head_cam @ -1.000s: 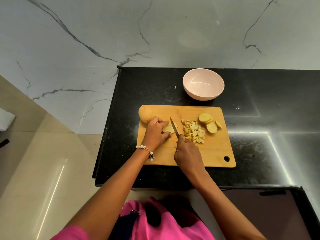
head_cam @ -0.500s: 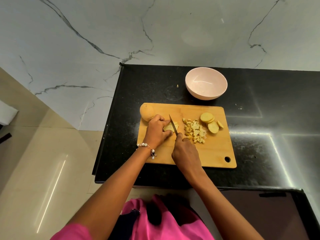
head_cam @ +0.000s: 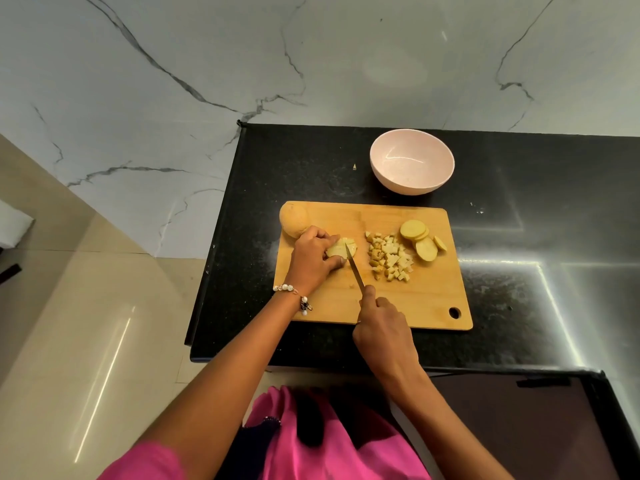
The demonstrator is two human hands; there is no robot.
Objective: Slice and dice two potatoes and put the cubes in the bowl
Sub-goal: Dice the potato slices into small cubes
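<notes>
On the wooden cutting board [head_cam: 408, 306] my left hand [head_cam: 313, 258] holds a stack of potato slices [head_cam: 341, 249] with curled fingers. My right hand [head_cam: 384, 334] grips a knife [head_cam: 355, 271] whose tip rests against the right side of that stack. A heap of potato cubes [head_cam: 389, 258] lies right of the blade. Round potato slices [head_cam: 420, 239] lie beyond the cubes. A piece of unpeeled potato [head_cam: 292, 220] sits at the board's far left corner. The pink bowl [head_cam: 412, 162] stands behind the board, with nothing in it.
The board lies on a black counter [head_cam: 519, 271] whose left edge drops to a beige tiled floor [head_cam: 86, 323]. A marble wall [head_cam: 311, 64] rises behind. A dark surface [head_cam: 536, 427] lies at the near right.
My right hand has drawn back toward me, pulling the knife along so only its tip stays at the slices. The left hand keeps its hold on the stack.
</notes>
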